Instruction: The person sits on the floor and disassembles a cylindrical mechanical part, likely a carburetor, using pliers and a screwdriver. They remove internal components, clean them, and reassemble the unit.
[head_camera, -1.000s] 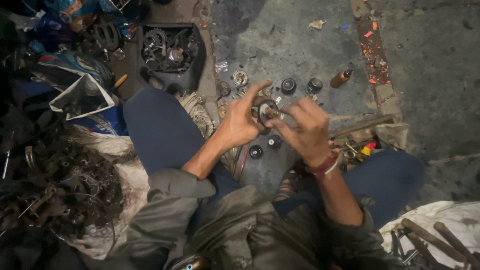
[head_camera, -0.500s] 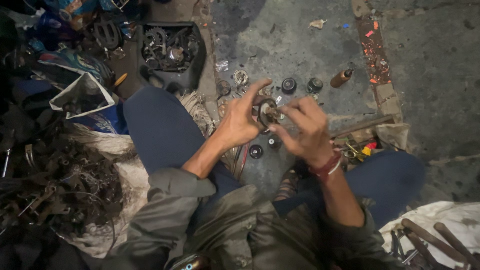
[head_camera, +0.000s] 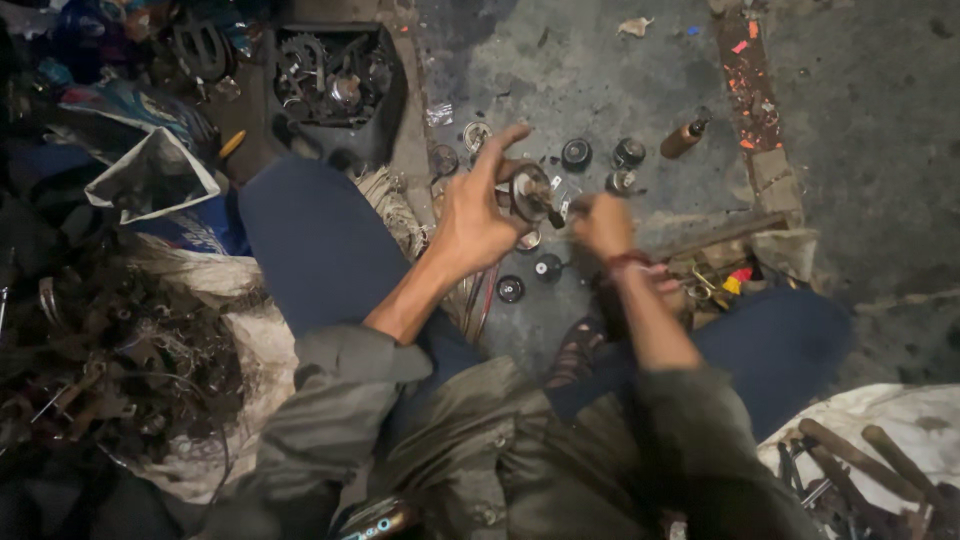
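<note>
Metal everywhere in this shot, so going left to right: a heap of rusty scrap parts (head_camera: 110, 370) sits on sacking at the left edge of the concrete floor (head_camera: 600, 80), and a black tray of sprockets and gears (head_camera: 335, 80) is up by the person's knee. Left hand (head_camera: 475, 215) is up above the floor, thumb and lower fingers pinching the rim of a small round hub-like part (head_camera: 530, 192) while the index finger sticks out straight. Right hand (head_camera: 603, 222) is curled shut just beside it, seemingly on something thin poking into the part's centre; too blurry to tell exactly what. More small round pieces (head_camera: 600, 155) lie on the floor past the hands, and a little brown bottle (head_camera: 683, 138) is further right.

My guess on handling: solid steel, heavy for its size, totally stiff, probably greasy, so slippery. Grabbing it by the outer rim like that looks right, with the centre left free.
</note>
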